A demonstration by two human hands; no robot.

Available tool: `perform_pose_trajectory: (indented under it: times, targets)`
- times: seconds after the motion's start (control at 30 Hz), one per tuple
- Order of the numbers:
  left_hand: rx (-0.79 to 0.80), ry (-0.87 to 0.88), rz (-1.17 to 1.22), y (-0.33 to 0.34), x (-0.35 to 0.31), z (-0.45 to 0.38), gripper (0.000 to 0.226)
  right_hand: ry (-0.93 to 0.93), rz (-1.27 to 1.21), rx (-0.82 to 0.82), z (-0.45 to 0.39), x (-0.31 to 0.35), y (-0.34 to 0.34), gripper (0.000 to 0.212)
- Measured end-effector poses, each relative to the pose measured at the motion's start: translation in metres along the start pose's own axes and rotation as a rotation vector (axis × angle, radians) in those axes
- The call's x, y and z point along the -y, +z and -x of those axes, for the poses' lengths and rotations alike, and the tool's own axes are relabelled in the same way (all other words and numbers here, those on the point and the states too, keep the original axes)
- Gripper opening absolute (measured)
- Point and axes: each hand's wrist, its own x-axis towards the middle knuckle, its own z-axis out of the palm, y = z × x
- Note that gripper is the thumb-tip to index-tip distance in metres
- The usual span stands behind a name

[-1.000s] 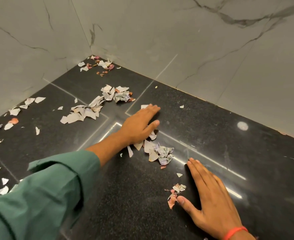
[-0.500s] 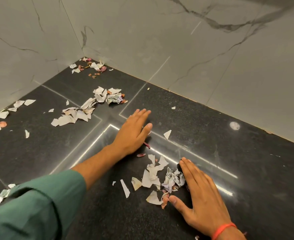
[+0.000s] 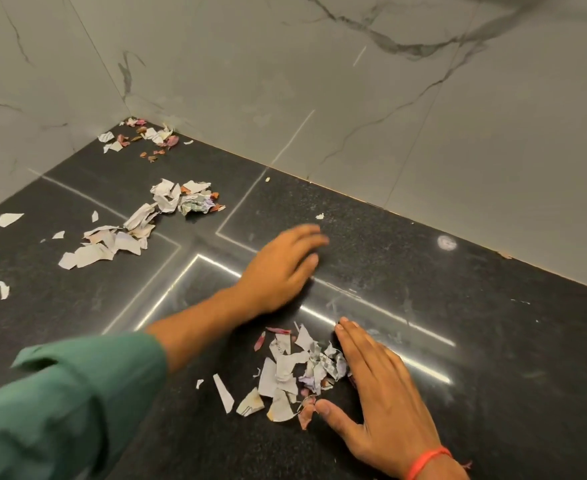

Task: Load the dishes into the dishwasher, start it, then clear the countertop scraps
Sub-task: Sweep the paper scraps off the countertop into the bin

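Left hand (image 3: 281,268) flat, right hand (image 3: 382,386) flat against scraps (image 3: 295,375), print unreadable

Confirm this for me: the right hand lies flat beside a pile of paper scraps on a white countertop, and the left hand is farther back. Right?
Not quite: the countertop is black, as the head view shows; only the walls are white marble. The right hand does lie flat beside the scrap pile, the left hand farther back.

Light is moderate and warm. The polished black bench (image 3: 493,341) throws back thin bright streaks of glare and a small round spot near the wall. The left hand (image 3: 281,268) is smeared by motion blur; the right hand (image 3: 385,400) is sharper. Wall lines bow at the edges.
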Motion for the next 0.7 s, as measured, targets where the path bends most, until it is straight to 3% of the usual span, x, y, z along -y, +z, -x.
perform_pose_trajectory:
  times: [0.1, 0.27, 0.43, 0.7]
  targets:
    - [0.050, -0.142, -0.126, 0.003, 0.018, -0.064, 0.064, 0.000, -0.004, -0.018, 0.000, 0.000, 0.001, 0.099]
    - [0.199, 0.013, -0.375, 0.018, 0.024, -0.073, 0.063, 0.005, -0.014, -0.021, 0.000, -0.001, 0.003, 0.099]
    - [0.279, 0.191, -0.221, 0.008, 0.002, 0.007, 0.059, 0.002, -0.006, -0.013, -0.001, -0.001, 0.001, 0.101]
    - [0.361, 0.062, 0.177, -0.012, -0.051, 0.123, 0.049, -0.008, -0.031, -0.017, 0.000, -0.003, 0.003, 0.099]
